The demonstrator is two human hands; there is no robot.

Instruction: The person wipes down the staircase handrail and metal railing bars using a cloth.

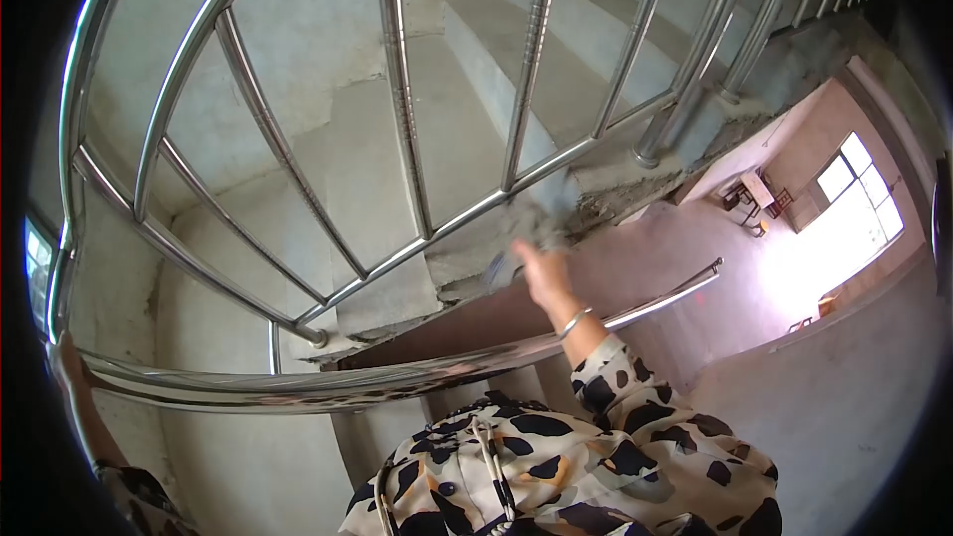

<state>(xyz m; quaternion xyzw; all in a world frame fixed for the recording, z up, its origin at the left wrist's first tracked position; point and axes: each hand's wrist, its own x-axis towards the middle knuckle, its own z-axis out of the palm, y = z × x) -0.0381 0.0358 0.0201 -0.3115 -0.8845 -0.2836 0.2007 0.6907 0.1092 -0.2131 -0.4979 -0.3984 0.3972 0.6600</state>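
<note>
Illumination is uneven. The primary source is the window [860, 189] at right, which is overexposed; its glare washes out the adjacent floor [685, 243] with a pinkish cast. The staircase [417, 129] is moderately dim, with soft shadows. Specular highlights run along the metal railing [402, 99]. Wide-angle distortion bends straight lines, and black vignetting encloses the periphery. Blur affects the area around the right hand [544, 273]; the printed shirt [556, 467] is comparatively sharp.

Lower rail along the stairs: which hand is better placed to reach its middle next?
Right hand, I'd judge: it reaches past the handrail, close to that lower rail. The left hand is far off at the railing's left side.
</note>
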